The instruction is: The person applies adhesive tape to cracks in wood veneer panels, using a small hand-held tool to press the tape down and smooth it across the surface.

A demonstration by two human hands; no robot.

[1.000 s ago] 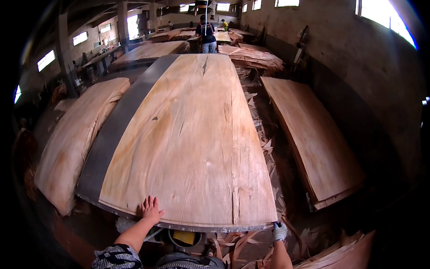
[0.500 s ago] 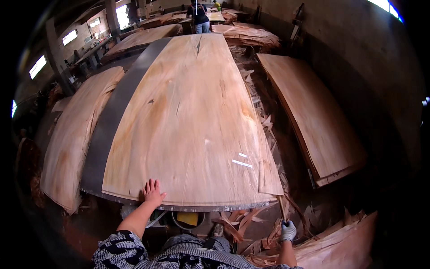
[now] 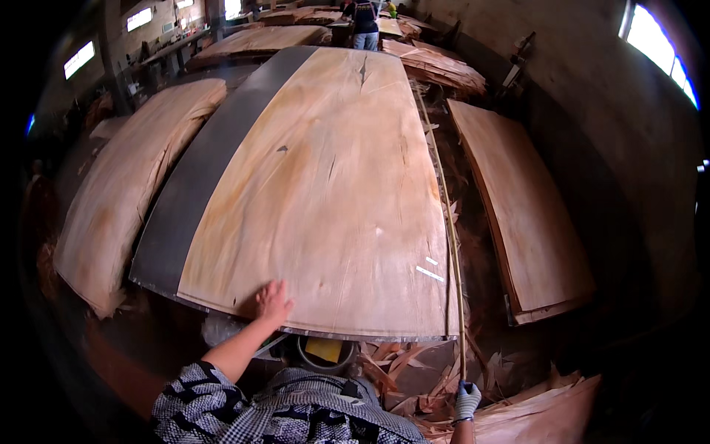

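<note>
A large pale wood veneer sheet (image 3: 347, 200) lies over a dark grey tabletop (image 3: 211, 148), which shows along the left side. My bare left hand (image 3: 274, 303) rests flat on the sheet near its front edge, fingers apart. In a striped knit glove, my right hand (image 3: 467, 403) is closed around the near end of a long thin wooden stick (image 3: 453, 259). The stick stretches away along the sheet's right edge; I cannot tell whether it touches the sheet all along. Two short white strips (image 3: 430, 273) sit on the veneer near the right front, and a few dark cracks mark its surface.
Veneer stacks stand to the left (image 3: 140, 177) and right (image 3: 525, 222). Torn veneer scraps (image 3: 403, 366) litter the floor at front right, beside a bucket (image 3: 336, 366) holding something yellow. Another person (image 3: 364, 26) stands beyond the table's far end, near more stacks.
The stick, mostly hidden before, now shows along the sheet's right edge. A folded veneer flap at the right front corner is no longer visible. My left hand stays on the sheet.
</note>
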